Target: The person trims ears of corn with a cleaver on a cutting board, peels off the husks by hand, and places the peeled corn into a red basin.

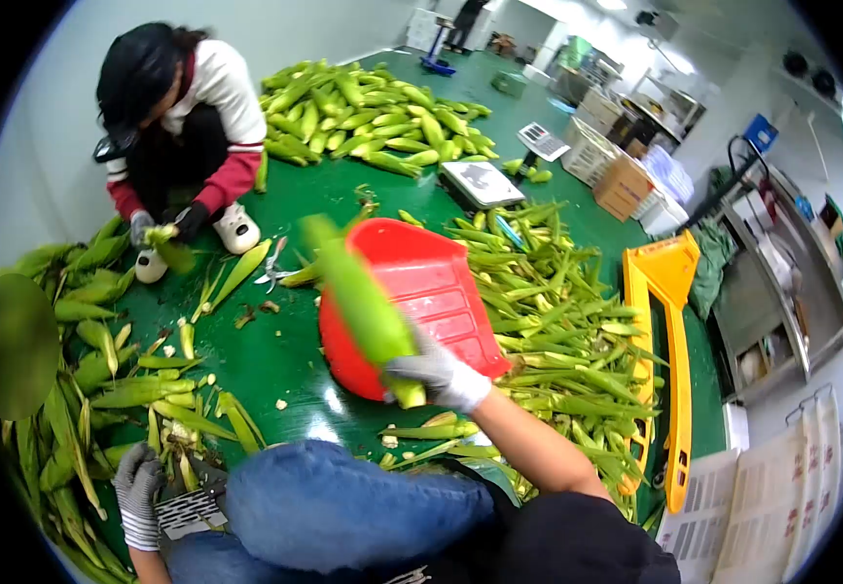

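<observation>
My right hand [446, 375], in a grey-white glove, grips the lower end of a green corn ear [368, 302], which is tilted and blurred over a red plastic scoop-like tray [426, 273]. At the lower left is my left hand [139, 496] in a striped glove, its fingers bent together beside a dark and metallic patterned object [190, 511]; what they hold, if anything, is hidden. Husks and corn ears [100, 336] lie heaped on the left, next to that hand. Pruning shears [271, 266] rest on the green floor left of the tray.
A crouching co-worker [188, 117] handles corn with gloved hands at the upper left. Behind is a large corn pile [363, 112]. A digital scale [482, 183], a husk heap [557, 321], a yellow pallet jack [674, 360], a cardboard box [624, 187] and a metal bench [781, 282] stand rightward.
</observation>
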